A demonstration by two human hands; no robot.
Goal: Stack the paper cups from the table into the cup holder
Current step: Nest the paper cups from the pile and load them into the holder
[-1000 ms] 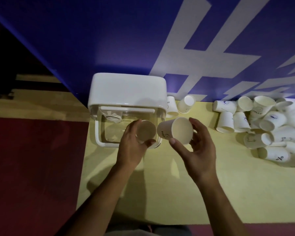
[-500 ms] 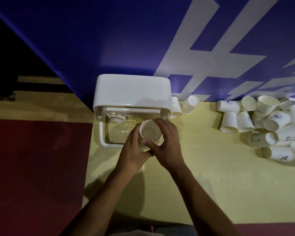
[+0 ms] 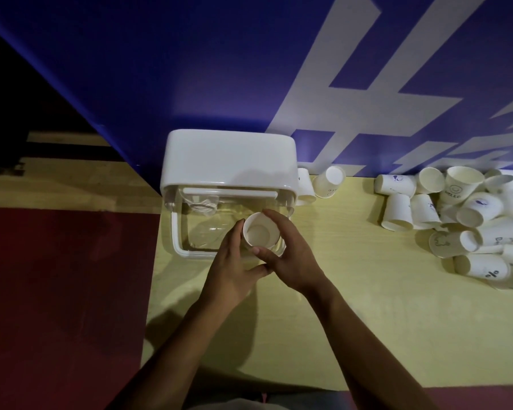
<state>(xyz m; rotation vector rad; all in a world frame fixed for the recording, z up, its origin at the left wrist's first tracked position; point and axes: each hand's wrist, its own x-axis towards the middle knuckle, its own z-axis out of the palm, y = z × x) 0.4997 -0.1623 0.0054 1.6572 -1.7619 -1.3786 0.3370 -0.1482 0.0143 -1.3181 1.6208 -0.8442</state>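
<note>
Nearest to me, both forearms run up over the yellow table [image 3: 353,321] and meet at one paper cup [image 3: 261,233]. My left hand [image 3: 234,270] is curled against the cup's left side. My right hand [image 3: 290,261] wraps it from the other side, thumb on the near rim and fingers round the far rim, so the cup is pinched between the two. Mouth up, base down: its long axis runs straight down, away from my eyes, and I look right into it. Directly under my fingers sits the clear-walled bin of the cup holder [image 3: 178,232], and the cup hangs over its right-hand near corner. There is a pale edge just below the cup. I cannot tell whether that is another cup nested under it or the holder's own rim. That is what the coming move turns on, I reckon: the drop is straight down along the cup's axis, with no tilt needed. Beyond my fingertips is the holder's white lid [image 3: 230,155], standing against the blue wall [image 3: 190,69]. Just right of that, past my right knuckles, two loose cups [image 3: 329,182] lie by the wall. Farther right, well apart from both hands, the heap of paper cups [image 3: 471,220] lies tumbled on its sides. My right hand is the nearer one for fetching the next.
</note>
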